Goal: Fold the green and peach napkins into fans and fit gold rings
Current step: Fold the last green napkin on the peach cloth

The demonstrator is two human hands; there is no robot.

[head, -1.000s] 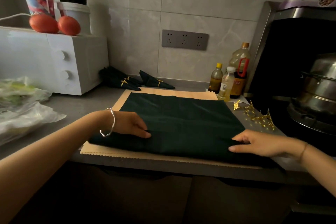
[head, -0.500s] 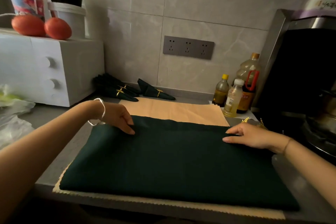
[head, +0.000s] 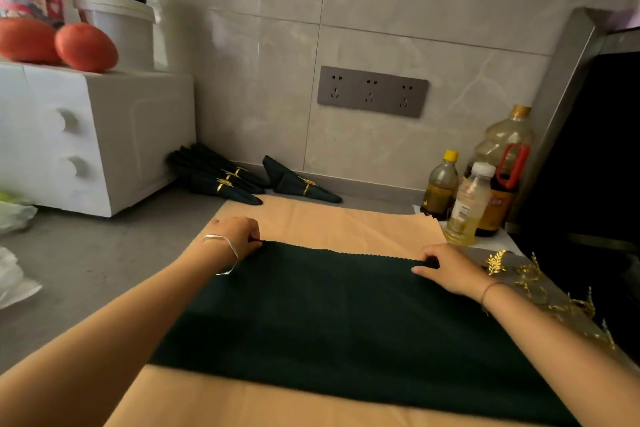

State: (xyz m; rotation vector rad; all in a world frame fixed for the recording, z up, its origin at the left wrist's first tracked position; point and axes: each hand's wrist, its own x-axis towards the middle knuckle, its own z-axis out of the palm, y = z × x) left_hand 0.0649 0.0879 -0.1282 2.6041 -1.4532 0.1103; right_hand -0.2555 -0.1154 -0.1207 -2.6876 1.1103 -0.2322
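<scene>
Head view, first pleat: green napkin [head: 346, 315] flat on the peach napkin [head: 329, 222] at centre, our left hand [head: 239, 236] pinching its ten o'clock corner, right hand [head: 446, 270] its two o'clock corner; we judge both should draw evenly, gold rings [head: 496, 262] lying at three o'clock.

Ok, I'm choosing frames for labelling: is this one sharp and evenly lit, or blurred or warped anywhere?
Head view: dim, the green napkin reads nearly black; the plastic bags at the frame's left edge are smeared; the wide lens skews the microwave; left hand and right hand are fairly sharp.
</scene>
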